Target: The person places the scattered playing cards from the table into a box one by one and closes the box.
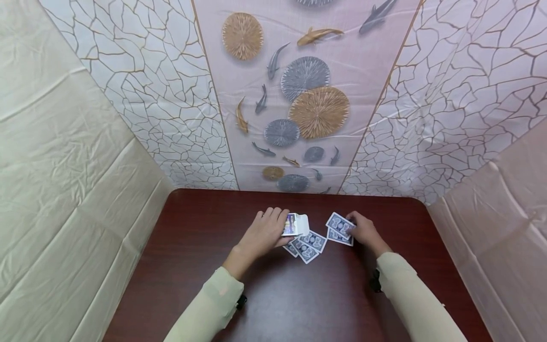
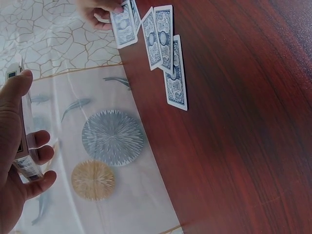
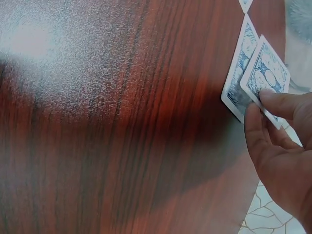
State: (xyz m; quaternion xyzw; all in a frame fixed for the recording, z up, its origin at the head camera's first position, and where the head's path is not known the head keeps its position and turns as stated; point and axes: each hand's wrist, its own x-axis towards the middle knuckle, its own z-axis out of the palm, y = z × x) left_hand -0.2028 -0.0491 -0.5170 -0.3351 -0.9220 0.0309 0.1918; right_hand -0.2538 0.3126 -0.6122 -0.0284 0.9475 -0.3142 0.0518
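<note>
My left hand (image 1: 266, 228) grips a card box (image 1: 291, 225) above the table, its white flap folded out toward the right. In the left wrist view the thumb lies on one side of the box (image 2: 24, 126) and the fingers curl round the other. Below the box, several blue-backed playing cards (image 1: 305, 252) overlap face down on the wood. To the right, my right hand (image 1: 364, 230) pinches one playing card (image 3: 267, 73) between thumb and fingers. Under that card lies another face-down card (image 3: 239, 83), partly covered by it.
The dark red wooden table (image 1: 188, 266) meets a wall covering (image 1: 282, 156) with fish and round leaf patterns at its far edge. Pale cloth walls (image 1: 77, 199) stand on the left and right sides. Light glares off the tabletop in the right wrist view.
</note>
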